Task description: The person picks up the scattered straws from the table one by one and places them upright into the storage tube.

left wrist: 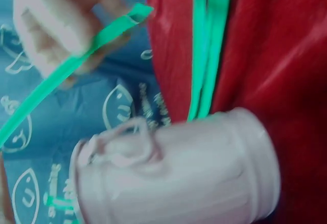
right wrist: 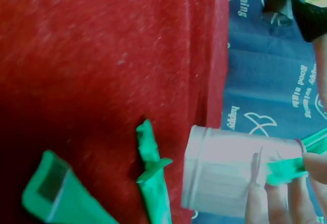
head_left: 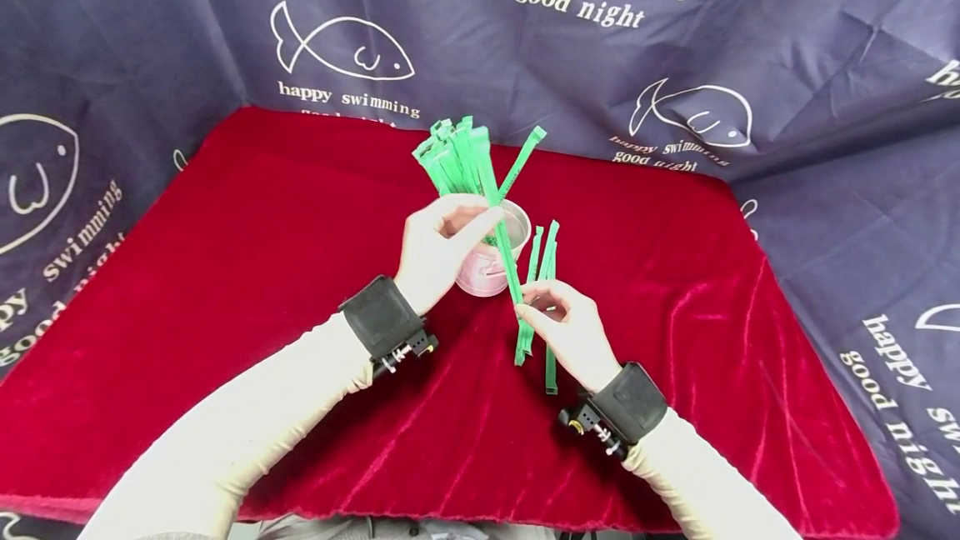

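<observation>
A long flat green strip [head_left: 507, 257] slants down between my two hands, over the front of a small pink bucket [head_left: 480, 277]. My left hand [head_left: 442, 244] pinches its upper part between thumb and fingers, beside the bucket's rim. Lower down, my right hand [head_left: 562, 315] pinches the strip near its bottom end. In the left wrist view, the strip's tip [left wrist: 139, 14] sticks out past the right hand's fingers. Behind the left hand, a fanned bundle of green strips [head_left: 453, 158] rises from the bucket, its lower part hidden; one separate strip [head_left: 522, 161] leans right.
Several loose green strips [head_left: 551, 357] lie on the red velvet cloth [head_left: 315, 273] to the right of the bucket, partly under my right hand. A blue curtain [head_left: 480, 40] with fish drawings and lettering hangs behind and at both sides of the table.
</observation>
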The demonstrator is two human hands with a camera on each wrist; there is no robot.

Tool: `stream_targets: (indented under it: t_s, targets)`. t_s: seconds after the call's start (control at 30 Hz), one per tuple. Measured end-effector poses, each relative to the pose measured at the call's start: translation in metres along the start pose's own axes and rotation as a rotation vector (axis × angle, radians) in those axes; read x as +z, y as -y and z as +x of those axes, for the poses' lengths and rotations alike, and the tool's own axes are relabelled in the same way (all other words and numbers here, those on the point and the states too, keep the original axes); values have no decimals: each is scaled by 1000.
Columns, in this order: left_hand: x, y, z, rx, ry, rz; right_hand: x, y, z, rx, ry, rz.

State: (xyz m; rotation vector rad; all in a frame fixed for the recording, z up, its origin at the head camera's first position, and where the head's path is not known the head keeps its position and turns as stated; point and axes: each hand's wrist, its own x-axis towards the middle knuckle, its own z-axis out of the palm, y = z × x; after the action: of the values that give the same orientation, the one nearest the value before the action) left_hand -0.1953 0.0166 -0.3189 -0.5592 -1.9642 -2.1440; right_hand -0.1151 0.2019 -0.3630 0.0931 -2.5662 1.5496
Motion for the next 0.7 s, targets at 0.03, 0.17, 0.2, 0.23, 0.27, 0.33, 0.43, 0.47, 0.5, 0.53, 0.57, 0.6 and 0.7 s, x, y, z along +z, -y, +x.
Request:
stream_targets:
  t_s: [0.03,0.17,0.2,0.23,0.27,0.33,0.43,0.47,0.5,0.53,0.57,0.6,0.7]
  targets:
    - [-2,-2,3,17,-24,-40,0,-1,0,-2,-2,-3]
    - [-10,-10,14,82,-112,-177,-2,-6,0,-14,-21,-39]
    - [-13,-11,16,102,-128,-190,-2,-7,0,-12,-27,-47]
    - [-15,-12,18,120,-140,-200,-3,-8,1,-11,-31,-53]
    - [-17,-13,19,137,-151,-209,-3,-9,1,-10,-34,-56]
    - [-20,-14,21,171,-165,-235,-4,-11,1,-15,-40,-60]
    - [-23,-15,23,207,-191,-263,-6,-15,3,-22,-48,-68]
    - [-23,-15,24,216,-200,-273,-7,-16,4,-24,-51,-74]
    - [-24,-16,24,220,-210,-281,-8,-17,4,-23,-55,-83]
    - [-24,-16,25,220,-220,-285,-9,-19,5,-16,-58,-95]
    - [-24,-16,25,216,-228,-286,-10,-20,5,-8,-61,-106]
    - [-25,-15,25,210,-234,-284,-11,-22,5,1,-61,-121]
    - [-25,-14,23,178,-242,-259,-14,-26,7,43,-45,-167]
